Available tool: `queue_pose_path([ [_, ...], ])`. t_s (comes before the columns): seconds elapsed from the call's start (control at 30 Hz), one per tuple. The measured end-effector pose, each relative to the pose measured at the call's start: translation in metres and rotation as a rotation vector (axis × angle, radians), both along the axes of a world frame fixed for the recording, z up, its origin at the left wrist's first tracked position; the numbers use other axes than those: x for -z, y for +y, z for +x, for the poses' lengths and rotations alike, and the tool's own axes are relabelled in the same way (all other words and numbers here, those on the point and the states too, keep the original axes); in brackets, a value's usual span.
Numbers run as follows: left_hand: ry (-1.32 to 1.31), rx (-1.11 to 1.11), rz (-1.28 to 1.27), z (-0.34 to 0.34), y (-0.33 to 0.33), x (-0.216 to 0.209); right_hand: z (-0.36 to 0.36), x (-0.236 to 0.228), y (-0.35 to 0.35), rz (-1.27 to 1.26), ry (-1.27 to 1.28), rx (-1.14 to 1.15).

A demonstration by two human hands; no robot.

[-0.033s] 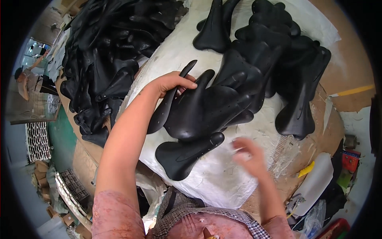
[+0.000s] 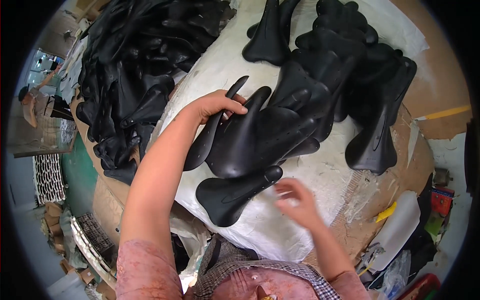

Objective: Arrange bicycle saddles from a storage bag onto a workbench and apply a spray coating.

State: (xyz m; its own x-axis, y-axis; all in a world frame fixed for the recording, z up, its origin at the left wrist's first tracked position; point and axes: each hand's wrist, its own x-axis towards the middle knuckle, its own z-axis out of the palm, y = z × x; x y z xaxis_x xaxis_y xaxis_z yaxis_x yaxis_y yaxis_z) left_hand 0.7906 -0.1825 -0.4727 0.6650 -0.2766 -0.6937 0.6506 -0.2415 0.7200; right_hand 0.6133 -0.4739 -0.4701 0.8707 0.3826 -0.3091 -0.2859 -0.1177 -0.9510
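Note:
My left hand [image 2: 217, 105] reaches out over a white sack [image 2: 320, 175] and closes its fingers over the narrow end of a long black saddle shell [image 2: 207, 137]. This shell leans against a wider black perforated saddle [image 2: 260, 137]. Another black saddle [image 2: 230, 195] lies flat just below them, its nose pointing right. My right hand [image 2: 295, 200] hovers beside that nose with its fingers spread. It is blurred and holds nothing.
A big heap of black saddles [image 2: 130, 75] fills the upper left, and another pile [image 2: 350, 65] lies on the sack's far right. Brown cardboard [image 2: 440, 90] and a yellow tool [image 2: 386, 212] sit at the right. Another person [image 2: 32, 102] stands far left.

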Motion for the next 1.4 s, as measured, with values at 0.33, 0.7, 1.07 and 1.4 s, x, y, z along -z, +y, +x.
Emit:
queue_pose_path([
  [0.33,-0.701,-0.048,-0.088,0.048,0.026,-0.084,0.036,-0.028,-0.016,0.305,-0.053,0.614],
  [0.7,-0.852,-0.281,0.154,0.155,-0.042,-0.020,0.133,-0.043,-0.091,-0.192,-0.610,0.698],
  [1.07,-0.638,0.080,0.713,0.181,-0.061,0.004,0.285,-0.071,-0.194,-0.865,-0.661,0.804],
  [1.4,-0.919,-0.326,0.568,0.142,-0.016,0.001,0.359,-0.083,-0.151,-1.319,-0.707,0.620],
])
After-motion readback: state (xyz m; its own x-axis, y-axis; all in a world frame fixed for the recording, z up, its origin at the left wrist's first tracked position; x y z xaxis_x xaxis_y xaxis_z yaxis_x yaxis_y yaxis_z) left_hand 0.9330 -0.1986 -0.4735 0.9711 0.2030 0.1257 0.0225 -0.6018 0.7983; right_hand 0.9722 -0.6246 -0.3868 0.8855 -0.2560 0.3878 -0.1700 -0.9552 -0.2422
